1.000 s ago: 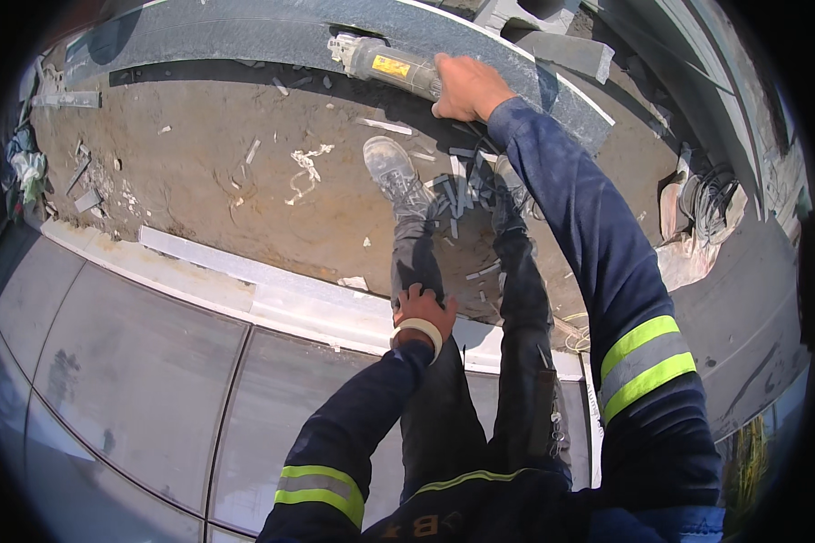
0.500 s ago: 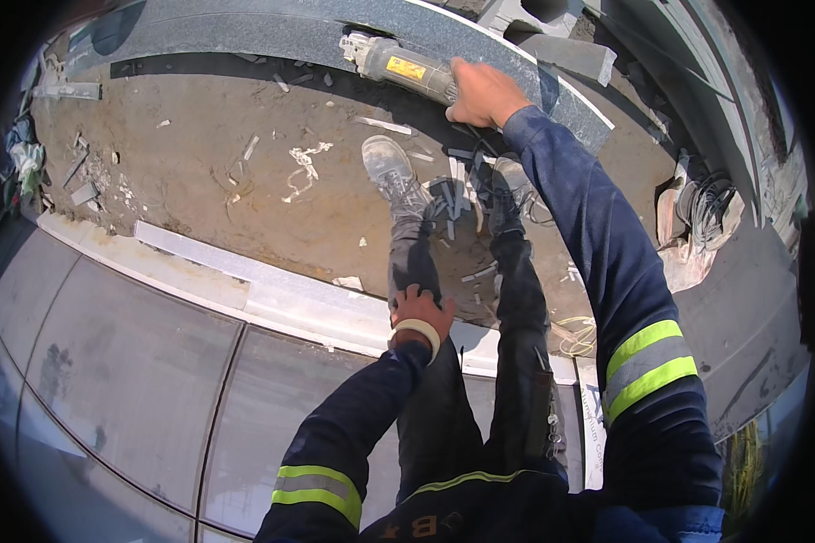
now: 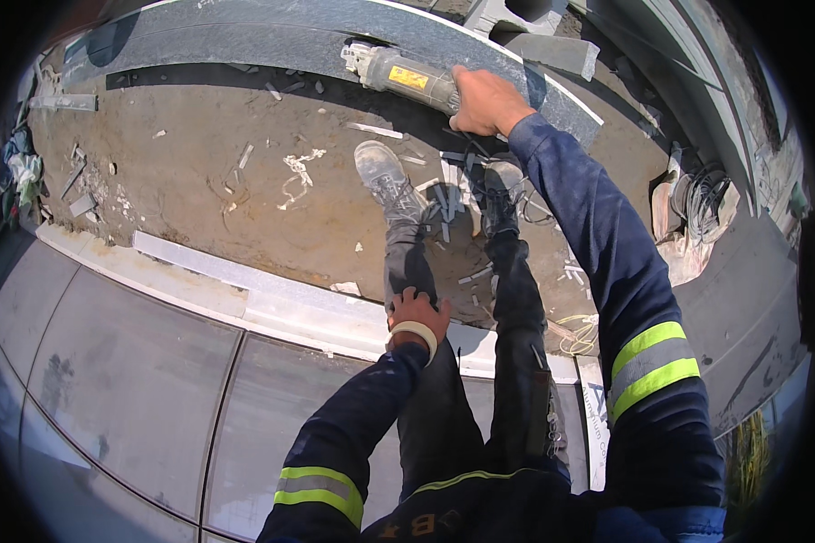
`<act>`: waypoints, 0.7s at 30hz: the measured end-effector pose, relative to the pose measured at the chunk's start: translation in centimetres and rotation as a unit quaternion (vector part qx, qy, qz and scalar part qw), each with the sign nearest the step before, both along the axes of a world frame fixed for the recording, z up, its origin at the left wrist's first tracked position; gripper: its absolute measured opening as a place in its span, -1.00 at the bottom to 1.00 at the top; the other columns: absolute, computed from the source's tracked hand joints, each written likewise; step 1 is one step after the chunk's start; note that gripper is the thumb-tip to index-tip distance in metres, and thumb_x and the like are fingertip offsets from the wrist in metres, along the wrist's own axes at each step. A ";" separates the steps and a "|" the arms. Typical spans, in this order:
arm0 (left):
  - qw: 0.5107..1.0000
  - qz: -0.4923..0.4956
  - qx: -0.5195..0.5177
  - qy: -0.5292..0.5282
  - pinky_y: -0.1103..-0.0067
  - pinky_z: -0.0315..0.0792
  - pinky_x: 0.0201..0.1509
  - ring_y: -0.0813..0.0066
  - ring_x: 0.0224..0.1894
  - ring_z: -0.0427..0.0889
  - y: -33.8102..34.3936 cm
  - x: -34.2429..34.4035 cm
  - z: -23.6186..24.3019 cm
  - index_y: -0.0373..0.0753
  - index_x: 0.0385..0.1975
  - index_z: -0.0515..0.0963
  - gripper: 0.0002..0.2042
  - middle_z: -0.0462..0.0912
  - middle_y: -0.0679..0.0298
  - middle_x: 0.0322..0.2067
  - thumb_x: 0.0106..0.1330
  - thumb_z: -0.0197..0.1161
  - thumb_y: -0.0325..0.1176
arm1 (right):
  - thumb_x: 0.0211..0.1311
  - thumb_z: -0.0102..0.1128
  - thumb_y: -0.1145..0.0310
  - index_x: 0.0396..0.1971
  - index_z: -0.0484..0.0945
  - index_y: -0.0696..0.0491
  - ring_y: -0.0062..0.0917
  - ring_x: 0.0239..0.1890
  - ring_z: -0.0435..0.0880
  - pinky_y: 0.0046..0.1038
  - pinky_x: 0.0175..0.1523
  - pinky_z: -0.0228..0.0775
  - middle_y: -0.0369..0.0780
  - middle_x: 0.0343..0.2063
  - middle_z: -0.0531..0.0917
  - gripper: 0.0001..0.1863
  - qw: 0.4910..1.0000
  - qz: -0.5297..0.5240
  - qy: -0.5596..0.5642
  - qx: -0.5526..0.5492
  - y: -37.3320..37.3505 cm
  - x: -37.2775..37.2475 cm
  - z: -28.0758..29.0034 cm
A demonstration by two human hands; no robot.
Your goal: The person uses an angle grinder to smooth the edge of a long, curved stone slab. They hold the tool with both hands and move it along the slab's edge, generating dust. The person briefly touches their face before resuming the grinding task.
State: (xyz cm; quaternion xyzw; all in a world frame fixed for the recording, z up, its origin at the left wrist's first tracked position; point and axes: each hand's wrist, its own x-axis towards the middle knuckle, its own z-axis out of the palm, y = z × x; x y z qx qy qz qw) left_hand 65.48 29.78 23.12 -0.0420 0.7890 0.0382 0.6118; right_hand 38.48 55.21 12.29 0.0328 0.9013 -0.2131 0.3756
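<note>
My right hand (image 3: 491, 101) is wrapped round the rear end of a grey angle grinder (image 3: 407, 78) with a yellow label. The grinder's head points left and lies against a long grey stone slab (image 3: 244, 41) at the far side; its disc is mostly hidden, so I cannot tell whether it cuts in. On my left knee rests my left hand (image 3: 421, 314), fingers spread and nothing in them, a pale band round its wrist. My dusty shoes (image 3: 385, 172) stand on the dirt just short of the slab.
Stone offcuts (image 3: 453, 185) lie scattered round my feet. At the right is a coil of wire (image 3: 704, 204) on a torn sack. A concrete block (image 3: 516, 16) stands beyond the slab. A pale stone kerb (image 3: 308, 308) borders large grey paving tiles (image 3: 136, 380) on the near side.
The view has shifted slightly. My right hand still grips the grinder against the slab, almost in the same place. My left hand stays on the knee.
</note>
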 end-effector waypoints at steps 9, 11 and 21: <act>1.000 -0.006 0.015 0.004 0.01 0.36 0.43 -0.10 0.38 0.43 0.0 0.5 -0.3 -0.31 0.05 0.73 -0.40 0.50 0.00 0.33 0.46 0.15 0.18 | 0.03 0.52 0.28 0.02 0.61 0.19 0.01 0.02 0.79 -0.07 0.13 0.66 0.08 -0.09 0.78 -0.45 1.000 -0.008 0.009 -0.006 -2.5 -1.9 -1.7; 1.000 -0.006 0.015 0.011 0.01 0.37 0.42 -0.10 0.38 0.42 -0.1 0.6 -0.3 -0.30 0.05 0.72 -0.40 0.50 0.00 0.33 0.46 0.15 0.18 | 0.02 0.52 0.29 0.02 0.60 0.20 0.01 0.03 0.78 -0.07 0.13 0.66 0.09 -0.08 0.78 -0.45 1.000 0.001 0.013 -0.006 -2.2 -1.5 -1.5; 1.000 -0.011 0.008 0.006 0.02 0.39 0.41 -0.10 0.37 0.43 0.0 0.3 -0.1 -0.28 0.04 0.74 -0.42 0.52 0.02 0.31 0.44 0.18 0.17 | 0.00 0.52 0.29 0.03 0.58 0.20 0.04 0.00 0.78 -0.08 0.14 0.66 0.11 -0.10 0.78 -0.43 1.000 -0.006 -0.010 -0.002 -0.2 0.2 0.0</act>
